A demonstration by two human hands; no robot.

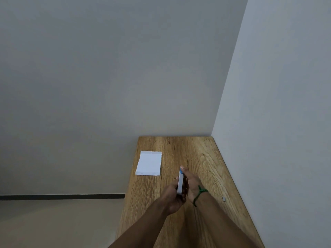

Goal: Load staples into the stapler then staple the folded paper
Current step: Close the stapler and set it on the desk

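Observation:
A slim stapler point(180, 182), pale with a blue tip, stands on edge between both hands above the wooden table point(200, 158). My left hand point(172, 197) grips its near end from the left. My right hand point(192, 183), with a green cord at the wrist, closes over it from the right, fingertips at the blue tip. The folded white paper point(149, 163) lies flat near the table's left edge, apart from the hands. A small grey strip of staples point(223, 198) lies on the table to the right of my right wrist.
The table stands in a corner, with a wall along its far edge and another along its right edge. Its left edge drops to a beige floor point(53, 224).

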